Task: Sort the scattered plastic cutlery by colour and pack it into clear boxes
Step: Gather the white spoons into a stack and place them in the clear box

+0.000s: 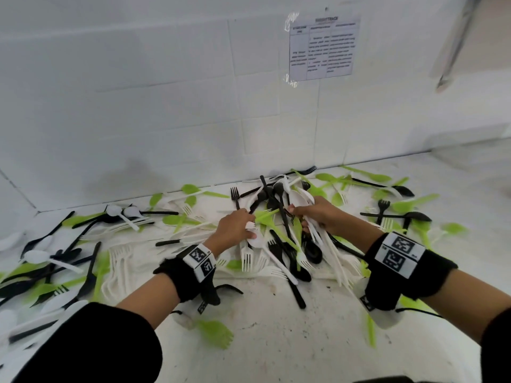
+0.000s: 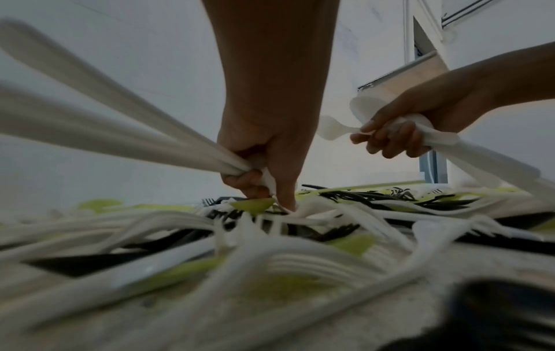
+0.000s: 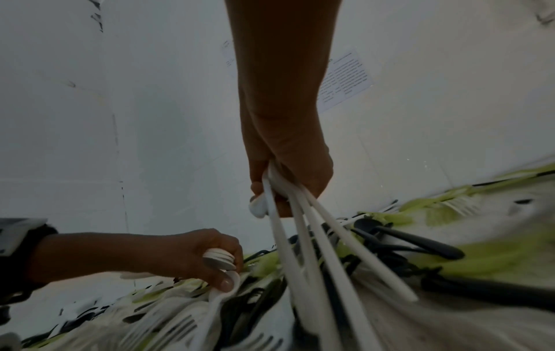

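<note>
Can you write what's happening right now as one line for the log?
left hand: holds white cutlery | right hand: holds white cutlery bundle | pile: white, black, green mixed | boxes: not in view

1. A white printed paper sheet (image 1: 323, 47) is taped to the white wall. It carries a bold heading over a three-column table of small print, but none of the words can be made out. The same sheet (image 3: 345, 78) in the right wrist view is just as unreadable.
2. White wristband tags (image 1: 199, 261) (image 1: 398, 254) on both black wrist straps bear black-and-white square code patterns. These carry no readable letters or numbers.
</note>
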Demonstrator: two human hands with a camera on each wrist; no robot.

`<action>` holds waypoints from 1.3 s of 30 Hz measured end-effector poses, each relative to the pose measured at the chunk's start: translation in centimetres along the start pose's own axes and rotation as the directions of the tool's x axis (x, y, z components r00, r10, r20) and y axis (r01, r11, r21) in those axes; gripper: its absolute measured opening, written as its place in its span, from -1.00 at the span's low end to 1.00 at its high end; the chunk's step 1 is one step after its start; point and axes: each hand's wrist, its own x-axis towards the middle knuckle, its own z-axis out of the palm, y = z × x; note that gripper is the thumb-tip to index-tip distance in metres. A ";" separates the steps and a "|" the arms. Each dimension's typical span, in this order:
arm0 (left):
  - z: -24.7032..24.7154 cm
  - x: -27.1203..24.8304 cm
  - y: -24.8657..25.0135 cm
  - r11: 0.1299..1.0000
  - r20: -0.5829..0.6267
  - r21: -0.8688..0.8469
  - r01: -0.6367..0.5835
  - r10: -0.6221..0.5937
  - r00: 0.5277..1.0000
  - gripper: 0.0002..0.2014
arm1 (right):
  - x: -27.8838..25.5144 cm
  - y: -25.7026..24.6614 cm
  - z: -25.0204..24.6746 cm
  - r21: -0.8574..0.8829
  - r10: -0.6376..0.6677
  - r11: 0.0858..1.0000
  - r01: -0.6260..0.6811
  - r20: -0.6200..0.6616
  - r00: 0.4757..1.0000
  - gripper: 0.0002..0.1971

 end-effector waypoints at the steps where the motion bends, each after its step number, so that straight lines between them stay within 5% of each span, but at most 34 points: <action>1: -0.2 -0.1 -0.6 1.000 0.010 0.013 -0.004 0.004 1.000 -0.56 | 0.0 0.3 -0.2 -0.003 0.015 1.000 -0.015 -0.001 1.000 -0.94; 4: -1.2 -0.7 -2.8 0.999 0.039 -0.048 0.016 -0.014 0.999 -0.59 | -0.2 1.2 -0.5 -0.011 0.050 0.999 -0.050 -0.001 0.999 -0.92; 8: -3.0 -1.9 -4.6 0.938 -0.004 -0.343 0.047 -0.051 0.999 -0.62 | -0.4 1.3 0.2 0.005 0.037 0.999 -0.037 0.009 0.999 -0.96; 14: -6.0 -3.6 -4.1 0.558 -0.049 -0.830 0.012 -0.093 0.994 -0.96 | -0.8 0.4 2.9 0.073 -0.025 0.997 0.020 0.069 0.997 -0.78; 17: -6.8 -3.3 -3.2 0.294 -0.056 -0.956 -0.013 -0.139 0.989 -0.81 | -1.2 0.0 4.1 0.095 -0.078 0.993 0.069 0.090 0.993 -0.80; 22: -7.4 -3.0 -2.5 0.119 -0.090 -0.991 -0.068 -0.192 0.977 -0.76 | -1.8 -0.5 4.5 0.085 -0.203 0.976 0.200 0.035 0.979 -0.91; 29: -7.8 -2.6 -2.6 0.088 -0.088 -0.994 -0.060 -0.370 0.925 -0.76 | -1.5 -0.5 4.4 0.064 -0.252 0.966 0.252 -0.012 0.968 -0.81; 33: -7.5 -2.9 -2.3 -0.026 -0.036 -0.998 -0.050 -0.383 0.923 -0.87 | -1.5 -0.3 5.0 0.090 -0.274 0.958 0.273 0.003 0.962 -0.82; 39: -6.1 -3.6 -2.5 -0.040 -0.027 -0.998 -0.046 -0.389 0.921 -0.95 | -1.6 0.1 6.2 0.088 -0.290 0.953 0.290 -0.018 0.957 -0.81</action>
